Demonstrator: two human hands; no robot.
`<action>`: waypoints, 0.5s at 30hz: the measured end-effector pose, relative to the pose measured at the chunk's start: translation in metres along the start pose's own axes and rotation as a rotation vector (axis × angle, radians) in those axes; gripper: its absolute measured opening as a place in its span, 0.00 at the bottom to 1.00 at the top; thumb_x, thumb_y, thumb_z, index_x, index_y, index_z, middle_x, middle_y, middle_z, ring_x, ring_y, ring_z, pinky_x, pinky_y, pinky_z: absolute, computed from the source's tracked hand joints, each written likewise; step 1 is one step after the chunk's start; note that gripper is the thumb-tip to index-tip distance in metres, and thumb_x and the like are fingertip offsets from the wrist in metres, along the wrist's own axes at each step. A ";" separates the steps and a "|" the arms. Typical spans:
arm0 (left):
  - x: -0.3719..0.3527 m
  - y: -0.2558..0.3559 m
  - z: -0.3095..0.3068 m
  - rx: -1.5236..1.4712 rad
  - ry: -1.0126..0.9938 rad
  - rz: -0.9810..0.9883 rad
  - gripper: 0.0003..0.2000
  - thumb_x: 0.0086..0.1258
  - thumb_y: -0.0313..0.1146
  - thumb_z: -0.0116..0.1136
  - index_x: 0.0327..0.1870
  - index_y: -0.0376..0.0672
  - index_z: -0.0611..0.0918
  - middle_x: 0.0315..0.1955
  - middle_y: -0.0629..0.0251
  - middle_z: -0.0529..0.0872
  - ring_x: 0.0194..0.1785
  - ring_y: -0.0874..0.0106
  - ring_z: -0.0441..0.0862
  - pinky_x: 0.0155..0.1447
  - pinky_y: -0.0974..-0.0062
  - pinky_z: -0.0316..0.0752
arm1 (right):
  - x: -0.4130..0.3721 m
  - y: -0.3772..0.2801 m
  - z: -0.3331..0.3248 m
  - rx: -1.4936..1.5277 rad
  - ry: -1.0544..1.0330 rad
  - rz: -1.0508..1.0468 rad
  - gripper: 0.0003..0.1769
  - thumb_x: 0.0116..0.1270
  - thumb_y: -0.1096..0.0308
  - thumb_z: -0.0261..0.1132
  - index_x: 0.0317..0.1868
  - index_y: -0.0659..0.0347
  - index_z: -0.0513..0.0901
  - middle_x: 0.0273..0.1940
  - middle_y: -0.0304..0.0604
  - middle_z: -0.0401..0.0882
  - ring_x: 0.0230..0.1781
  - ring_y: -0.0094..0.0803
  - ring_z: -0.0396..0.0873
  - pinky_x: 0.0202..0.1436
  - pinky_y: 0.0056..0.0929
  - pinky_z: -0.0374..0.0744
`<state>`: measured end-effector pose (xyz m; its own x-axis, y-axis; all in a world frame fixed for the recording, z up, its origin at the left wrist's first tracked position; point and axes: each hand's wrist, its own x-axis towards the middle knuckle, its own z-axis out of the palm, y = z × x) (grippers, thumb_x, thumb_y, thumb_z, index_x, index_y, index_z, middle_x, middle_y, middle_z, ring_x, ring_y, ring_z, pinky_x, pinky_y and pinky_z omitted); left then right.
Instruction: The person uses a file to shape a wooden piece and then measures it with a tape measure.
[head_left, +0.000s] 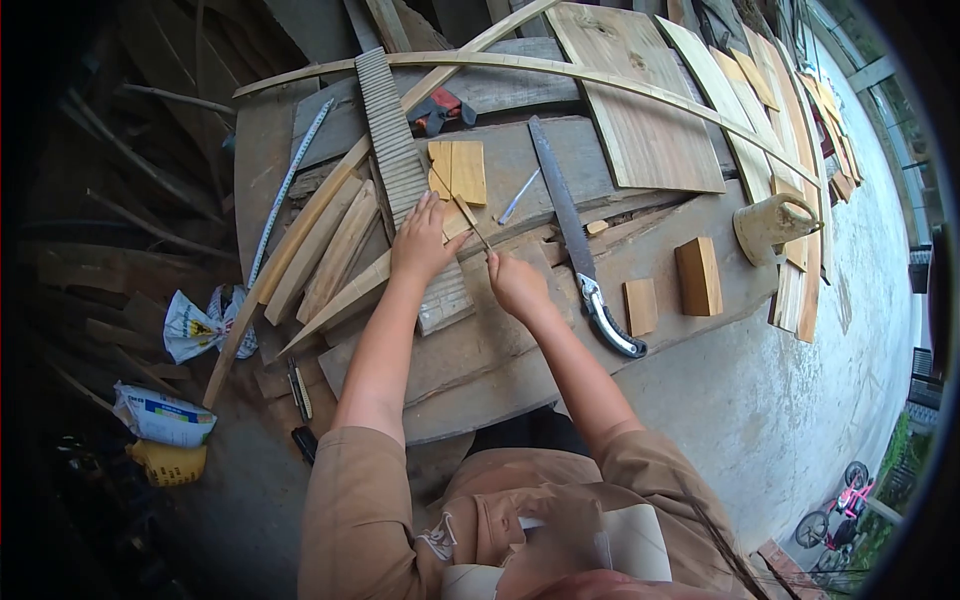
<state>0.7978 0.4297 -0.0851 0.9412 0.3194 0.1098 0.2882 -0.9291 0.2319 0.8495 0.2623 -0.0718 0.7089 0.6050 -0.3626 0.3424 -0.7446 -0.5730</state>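
My left hand point(425, 243) lies on the grooved wooden strip point(390, 140), its fingers beside a small wooden piece point(464, 210). My right hand point(517, 282) is closed on a thin rod-like tool point(481, 236), whose far part reaches the small piece near my left fingertips. Just beyond my hands sits a square wooden block point(458, 170) with a dark line across it. A blue-and-white pen point(518, 196) is to the right of the block. Farther right, a hand saw point(566, 200) lies with its black and silver handle toward me.
Two wooden blocks point(698, 277) point(641, 306) and a cream container point(772, 229) stand at the right. A red and black clamp point(440, 111), long curved strips point(610, 78), a measuring tape point(290, 185) and a cutter point(299, 390) lie around the bench point(480, 375).
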 end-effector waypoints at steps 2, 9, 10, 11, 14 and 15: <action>0.003 0.002 -0.001 0.007 -0.001 0.053 0.31 0.56 0.52 0.54 0.54 0.35 0.67 0.58 0.54 0.66 0.65 0.64 0.58 0.64 0.69 0.56 | -0.019 0.004 0.002 -0.019 0.007 0.013 0.23 0.67 0.55 0.38 0.33 0.62 0.76 0.28 0.58 0.77 0.31 0.53 0.77 0.37 0.47 0.74; 0.000 0.002 -0.004 0.017 -0.018 0.057 0.31 0.56 0.51 0.55 0.54 0.33 0.66 0.59 0.52 0.64 0.64 0.63 0.58 0.64 0.69 0.57 | -0.071 0.031 -0.002 -0.049 -0.074 0.058 0.23 0.67 0.54 0.38 0.34 0.62 0.74 0.27 0.58 0.77 0.29 0.53 0.76 0.36 0.48 0.73; 0.001 0.003 -0.004 0.008 -0.010 0.071 0.32 0.57 0.50 0.54 0.54 0.33 0.66 0.59 0.51 0.64 0.64 0.62 0.58 0.64 0.69 0.58 | -0.061 0.026 -0.001 -0.052 -0.077 0.053 0.23 0.67 0.54 0.38 0.34 0.62 0.74 0.27 0.58 0.77 0.29 0.53 0.76 0.36 0.48 0.73; 0.001 0.003 -0.005 0.009 -0.008 0.068 0.32 0.57 0.50 0.54 0.54 0.33 0.66 0.59 0.51 0.64 0.64 0.62 0.58 0.64 0.69 0.58 | -0.050 0.023 0.001 -0.032 -0.045 0.030 0.23 0.67 0.54 0.38 0.34 0.62 0.75 0.28 0.58 0.77 0.30 0.53 0.77 0.36 0.48 0.73; 0.000 0.003 -0.003 0.002 0.006 0.071 0.31 0.57 0.50 0.55 0.53 0.32 0.66 0.59 0.50 0.64 0.64 0.60 0.58 0.63 0.68 0.58 | -0.006 0.000 -0.002 -0.013 -0.011 0.010 0.25 0.68 0.54 0.37 0.34 0.63 0.76 0.30 0.58 0.78 0.32 0.54 0.77 0.38 0.47 0.74; 0.001 0.002 -0.002 0.015 0.006 0.069 0.31 0.56 0.50 0.55 0.53 0.32 0.66 0.59 0.50 0.64 0.64 0.61 0.58 0.63 0.68 0.58 | 0.002 -0.006 -0.001 -0.016 -0.013 0.006 0.25 0.68 0.54 0.37 0.34 0.63 0.76 0.30 0.58 0.78 0.32 0.54 0.77 0.38 0.47 0.74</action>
<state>0.7986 0.4289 -0.0829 0.9579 0.2555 0.1309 0.2253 -0.9517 0.2088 0.8498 0.2674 -0.0684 0.7027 0.6041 -0.3758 0.3481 -0.7526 -0.5590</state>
